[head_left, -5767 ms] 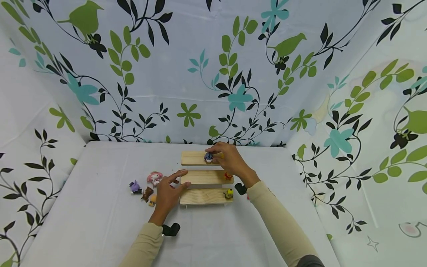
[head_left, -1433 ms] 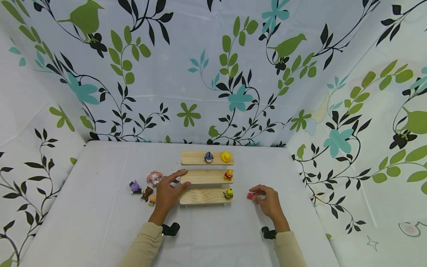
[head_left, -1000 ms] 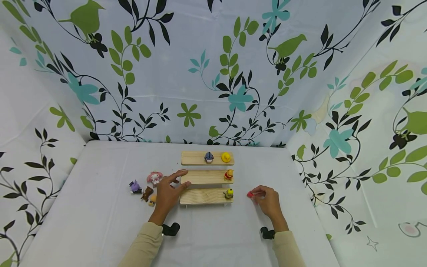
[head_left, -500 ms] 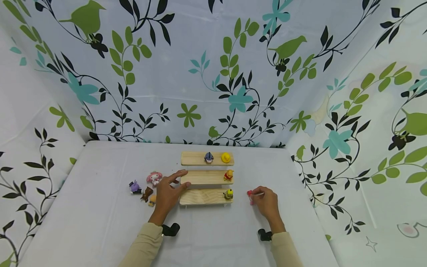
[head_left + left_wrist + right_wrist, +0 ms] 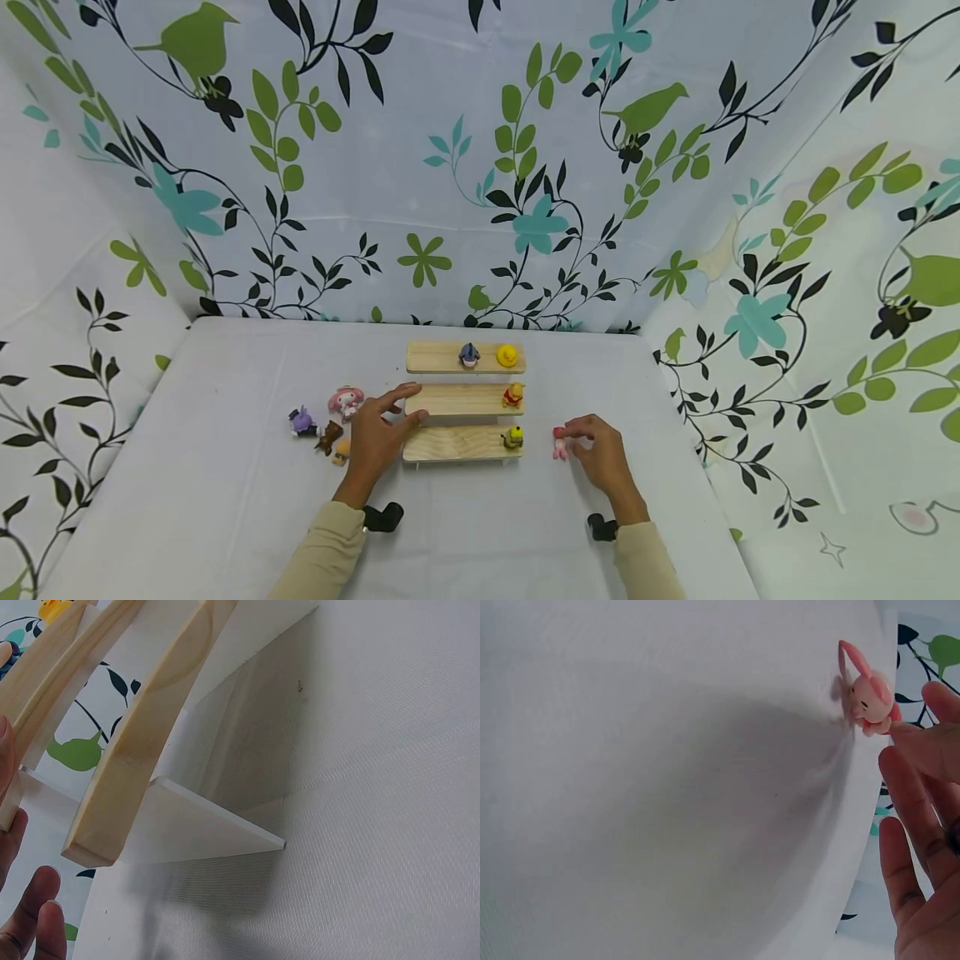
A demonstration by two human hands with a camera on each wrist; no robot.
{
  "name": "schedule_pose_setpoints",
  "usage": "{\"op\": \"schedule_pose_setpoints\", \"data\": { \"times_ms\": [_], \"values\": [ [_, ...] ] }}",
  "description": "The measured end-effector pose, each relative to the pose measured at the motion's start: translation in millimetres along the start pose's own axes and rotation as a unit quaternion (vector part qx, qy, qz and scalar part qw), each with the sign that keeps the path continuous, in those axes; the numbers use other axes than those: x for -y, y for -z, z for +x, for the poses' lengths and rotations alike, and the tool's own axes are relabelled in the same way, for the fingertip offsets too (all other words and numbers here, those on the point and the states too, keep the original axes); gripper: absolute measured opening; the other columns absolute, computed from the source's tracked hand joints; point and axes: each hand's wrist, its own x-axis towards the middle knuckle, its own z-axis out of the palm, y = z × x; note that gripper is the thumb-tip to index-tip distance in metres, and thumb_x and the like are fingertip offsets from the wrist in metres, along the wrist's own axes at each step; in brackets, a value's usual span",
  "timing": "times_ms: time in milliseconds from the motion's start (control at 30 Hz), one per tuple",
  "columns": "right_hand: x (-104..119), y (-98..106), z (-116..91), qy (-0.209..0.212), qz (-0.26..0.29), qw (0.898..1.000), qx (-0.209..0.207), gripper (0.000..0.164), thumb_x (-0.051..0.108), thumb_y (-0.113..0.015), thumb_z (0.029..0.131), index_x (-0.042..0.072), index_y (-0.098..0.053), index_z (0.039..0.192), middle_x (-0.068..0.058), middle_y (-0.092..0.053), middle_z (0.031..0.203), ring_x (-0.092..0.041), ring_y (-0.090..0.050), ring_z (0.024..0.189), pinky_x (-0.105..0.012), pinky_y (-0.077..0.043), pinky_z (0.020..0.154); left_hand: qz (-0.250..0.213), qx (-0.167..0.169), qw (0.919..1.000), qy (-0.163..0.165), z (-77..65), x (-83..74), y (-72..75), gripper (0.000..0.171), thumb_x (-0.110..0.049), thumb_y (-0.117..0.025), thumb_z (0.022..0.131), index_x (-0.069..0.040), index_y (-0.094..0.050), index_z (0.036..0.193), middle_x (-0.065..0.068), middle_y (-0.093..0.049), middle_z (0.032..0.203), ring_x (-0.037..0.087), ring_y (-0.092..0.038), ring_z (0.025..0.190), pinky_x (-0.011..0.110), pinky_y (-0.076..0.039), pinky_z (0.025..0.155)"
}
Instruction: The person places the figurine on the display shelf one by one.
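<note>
My left hand (image 5: 378,433) holds the left end of a three-tier wooden shelf (image 5: 450,400), thumb and fingertips on the middle plank. In the left wrist view those fingertips (image 5: 13,829) touch the plank's end. To the shelf's right, my right hand (image 5: 602,458) pinches a small pink piglet figurine (image 5: 560,446) at the table surface. The right wrist view shows the figurine (image 5: 871,697) with its face and long ears, against the fingertips. On the shelf stand a blue donkey figurine (image 5: 469,355), a yellow duck (image 5: 507,356), a yellow-and-red bear (image 5: 513,395) and a yellow-green figurine (image 5: 513,437).
Left of my left hand lie several figurines: a pink-and-white one (image 5: 346,402), a purple one (image 5: 303,422), a brown one (image 5: 329,437) and an orange one (image 5: 341,452). A white cloth covers the table (image 5: 225,500). Leaf-patterned cloth hangs behind and at the sides.
My right hand has left the blue donkey on the top plank and moved to the piglet at the right. The piglet has turned, showing more pink. My left hand has stayed put.
</note>
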Motion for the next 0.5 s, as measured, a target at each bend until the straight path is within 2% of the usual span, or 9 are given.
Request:
{"op": "schedule_pose_setpoints", "data": {
  "times_ms": [233,500],
  "values": [
    [-2.7,-5.4,0.3,-0.002,-0.018,1.0,0.026,0.028,-0.005,-0.083,0.088,0.017,-0.085,0.106,-0.002,-0.073,0.117,-0.028,-0.068,0.12,-0.055,-0.052,0.109,0.004,0.003,1.0,0.0,-0.3,1.9,-0.5,0.044,-0.032,-0.09,0.087,-0.029,-0.078,0.129,-0.005,-0.074,0.137,0.023,-0.067,0.103,0.03,-0.052,0.078],
    [-0.7,-11.4,2.1,0.008,-0.06,0.998,-0.006,0.022,0.005,-0.088,0.086,0.017,-0.085,0.104,-0.004,-0.073,0.111,-0.029,-0.066,0.114,-0.053,-0.052,0.103,0.001,0.004,0.9999,0.01,0.0,1.3,0.4,0.043,-0.034,-0.089,0.087,-0.032,-0.078,0.129,-0.007,-0.073,0.137,0.021,-0.066,0.103,0.032,-0.052,0.081]
  ]
}}
